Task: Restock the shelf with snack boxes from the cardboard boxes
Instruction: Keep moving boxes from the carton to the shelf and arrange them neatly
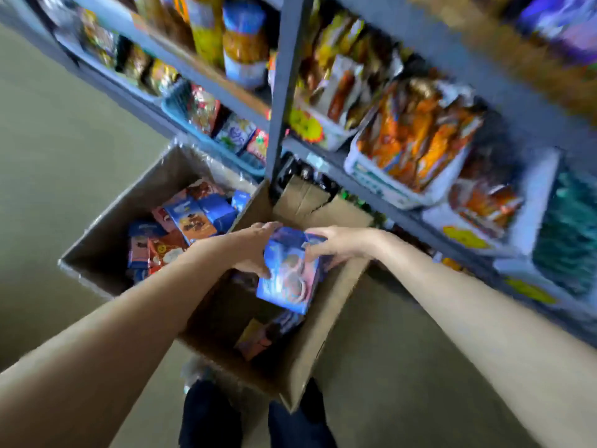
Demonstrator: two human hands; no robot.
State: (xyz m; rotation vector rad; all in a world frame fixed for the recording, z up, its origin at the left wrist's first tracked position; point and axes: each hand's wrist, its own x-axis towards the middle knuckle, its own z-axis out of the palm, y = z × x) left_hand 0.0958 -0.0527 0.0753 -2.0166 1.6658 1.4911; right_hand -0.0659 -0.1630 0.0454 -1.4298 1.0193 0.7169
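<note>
1. Blue snack box (288, 273) at frame centre, held above the near cardboard box (326, 321), tilted, blurred print of round biscuits on its face.
2. Left hand (250, 248) grasping the snack box on its left edge, fingers curled over the top left corner, thumb along the side.
3. Right hand (334, 244) grasping the same box on its upper right edge, fingers wrapped over the top.
4. Both forearms bare, entering from lower left and lower right of the frame.
5. Near cardboard box open, lower centre, on the floor (48, 156); a few more boxes (268, 334) lying low inside, dark and hard to read.
6. Second cardboard box (106, 231) left of centre, touching the near one, open, plastic film over its rim; holding a loose jumble of blue and red-brown snack boxes (181, 227).
7. Flattened cardboard flaps (303, 197) just above the hands, under the lowest shelf board.
8. Grey metal shelf unit (281, 92) across the top and right of the frame, upright post at centre top.
9. White baskets (387, 185) on the right shelf, packed with orange snack packets (416, 140); blue basket (181, 114) left of the post with mixed packets.
10. Tall yellow-and-blue jars (242, 43) on the upper shelf, top centre.
11. Dark trouser legs (210, 418) at bottom centre, beside the near box corner.
12. Heavy motion blur at upper right; labels unreadable.
</note>
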